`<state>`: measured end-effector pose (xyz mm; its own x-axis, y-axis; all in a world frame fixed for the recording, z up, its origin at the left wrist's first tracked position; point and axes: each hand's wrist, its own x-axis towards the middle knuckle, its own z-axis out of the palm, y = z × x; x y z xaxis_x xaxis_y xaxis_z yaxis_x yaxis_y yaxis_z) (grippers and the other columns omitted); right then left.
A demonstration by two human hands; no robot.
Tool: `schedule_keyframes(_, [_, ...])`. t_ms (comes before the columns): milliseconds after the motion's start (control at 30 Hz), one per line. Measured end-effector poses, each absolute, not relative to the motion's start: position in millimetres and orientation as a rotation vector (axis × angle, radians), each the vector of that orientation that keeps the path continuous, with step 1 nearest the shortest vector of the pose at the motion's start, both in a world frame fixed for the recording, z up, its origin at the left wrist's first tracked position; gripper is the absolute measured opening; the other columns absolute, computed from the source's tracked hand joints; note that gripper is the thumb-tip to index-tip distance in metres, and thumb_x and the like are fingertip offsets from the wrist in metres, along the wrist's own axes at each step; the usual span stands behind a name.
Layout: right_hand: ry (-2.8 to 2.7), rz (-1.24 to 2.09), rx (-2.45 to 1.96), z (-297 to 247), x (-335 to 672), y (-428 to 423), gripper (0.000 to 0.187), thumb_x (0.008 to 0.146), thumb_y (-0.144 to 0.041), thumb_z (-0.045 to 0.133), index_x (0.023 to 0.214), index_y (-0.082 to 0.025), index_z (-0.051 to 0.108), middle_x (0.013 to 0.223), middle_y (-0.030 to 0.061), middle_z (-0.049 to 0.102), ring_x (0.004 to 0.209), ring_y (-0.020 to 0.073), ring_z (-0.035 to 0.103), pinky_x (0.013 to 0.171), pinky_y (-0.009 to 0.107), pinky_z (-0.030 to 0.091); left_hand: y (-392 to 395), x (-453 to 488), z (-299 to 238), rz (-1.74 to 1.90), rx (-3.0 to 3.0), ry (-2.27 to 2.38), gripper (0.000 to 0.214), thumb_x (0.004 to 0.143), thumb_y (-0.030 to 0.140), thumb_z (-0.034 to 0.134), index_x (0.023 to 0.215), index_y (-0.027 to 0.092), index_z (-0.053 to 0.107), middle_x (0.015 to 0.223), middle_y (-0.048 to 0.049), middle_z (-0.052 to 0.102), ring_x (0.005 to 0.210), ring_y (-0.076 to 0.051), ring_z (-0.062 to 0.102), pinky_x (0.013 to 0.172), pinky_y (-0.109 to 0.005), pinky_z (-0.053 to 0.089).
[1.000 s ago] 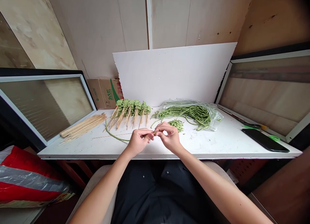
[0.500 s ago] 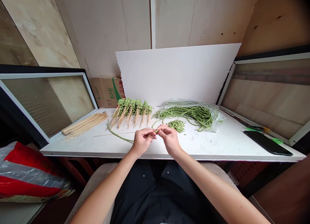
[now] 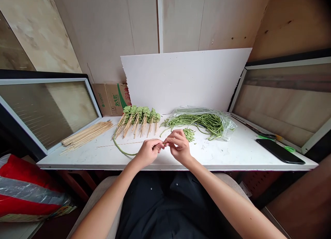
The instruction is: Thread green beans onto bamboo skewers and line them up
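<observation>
My left hand (image 3: 148,152) is closed on a long green bean (image 3: 121,150), whose tail curves out to the left over the table. Fingertip to fingertip with it, my right hand (image 3: 179,147) pinches the same bean near its end; the exact grip is hidden by the fingers. Behind the right hand lies a small heap of cut bean pieces (image 3: 190,135). Farther back, whole long beans (image 3: 204,123) spill from a clear plastic bag (image 3: 229,123). Several skewers threaded with bean pieces (image 3: 139,111) are lined up at the back left.
Bare bamboo skewers (image 3: 88,135) lie in a pile at the left, and a single skewer (image 3: 116,144) lies nearer the middle. A black phone (image 3: 280,151) rests at the right end of the white table (image 3: 219,156). A cardboard box (image 3: 110,99) and white board (image 3: 186,80) stand behind.
My right hand has turned, its fingers now raised and curled over the bean's end. Both hands stay together, and the bean's tail has shifted slightly. The whole view has moved a little.
</observation>
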<state>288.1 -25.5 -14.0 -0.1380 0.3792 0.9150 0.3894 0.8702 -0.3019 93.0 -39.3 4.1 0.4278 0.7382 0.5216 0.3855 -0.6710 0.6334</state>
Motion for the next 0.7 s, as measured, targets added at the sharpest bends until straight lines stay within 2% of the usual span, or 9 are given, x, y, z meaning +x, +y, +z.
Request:
schedule_keyframes(100, [-1.604,0.188,-0.616,-17.6,284.3,-21.9,0.022,0.099,-0.027,0.068,0.082,-0.028,0.081,0.078,0.0055,0.074,0.091,0.0273,0.062,0.087,0.047,0.053,-35.3,93.6,-0.2,1.202,2.14,0.909,0.043,0.107,0.04,0.049,0.076,0.016,0.067,0.066,-0.0012,0.059,0.062,-0.014,0.054,0.066,-0.026,0.044])
schedule_keyframes(233, [-1.582,0.378,-0.72,-22.4,296.6,-1.5,0.023,0.096,-0.044,0.074,0.09,-0.025,0.084,0.086,0.0076,0.077,0.091,0.0263,0.065,0.08,0.041,0.053,-28.0,88.5,-3.6,1.21,2.035,0.947,0.042,0.107,0.048,0.053,0.093,0.015,0.075,0.07,-0.0023,0.061,0.066,-0.015,0.057,0.066,-0.026,0.046])
schedule_keyframes(367, [-1.775,0.132,-0.946,-37.9,318.4,23.9,0.028,0.092,-0.052,0.078,0.087,-0.027,0.087,0.083,0.0092,0.073,0.092,0.0284,0.06,0.08,0.043,0.05,-21.5,85.0,-8.3,1.204,2.097,0.991,0.038,0.107,0.045,0.053,0.113,0.017,0.078,0.099,-0.0091,0.071,0.081,-0.018,0.062,0.074,-0.028,0.051])
schedule_keyframes(467, [-1.917,-0.066,-1.036,-57.2,332.5,38.5,0.027,0.09,-0.05,0.081,0.077,-0.027,0.086,0.072,0.0086,0.069,0.083,0.0271,0.056,0.078,0.043,0.048,-18.0,85.4,-14.0,1.168,2.126,0.947,0.037,0.108,0.041,0.052,0.126,0.02,0.076,0.117,-0.0116,0.066,0.086,-0.017,0.064,0.077,-0.029,0.054])
schedule_keyframes(600, [-2.072,-0.102,-1.157,-70.8,344.2,45.9,0.026,0.079,-0.042,0.093,0.065,-0.024,0.081,0.059,0.007,0.064,0.08,0.0281,0.059,0.082,0.046,0.05,-15.6,86.5,-18.8,1.179,2.049,0.94,0.033,0.104,0.039,0.059,0.125,0.019,0.076,0.115,-0.0102,0.062,0.08,-0.015,0.066,0.076,-0.031,0.059])
schedule_keyframes(700, [-2.137,-0.01,-1.157,-57.9,346.0,39.8,0.029,0.076,-0.05,0.094,0.078,-0.023,0.084,0.071,0.0093,0.071,0.089,0.0313,0.064,0.085,0.048,0.052,-15.4,87.1,-18.0,1.222,1.945,0.99,0.033,0.099,0.035,0.067,0.126,0.018,0.073,0.108,-0.0078,0.065,0.075,-0.014,0.068,0.074,-0.031,0.06])
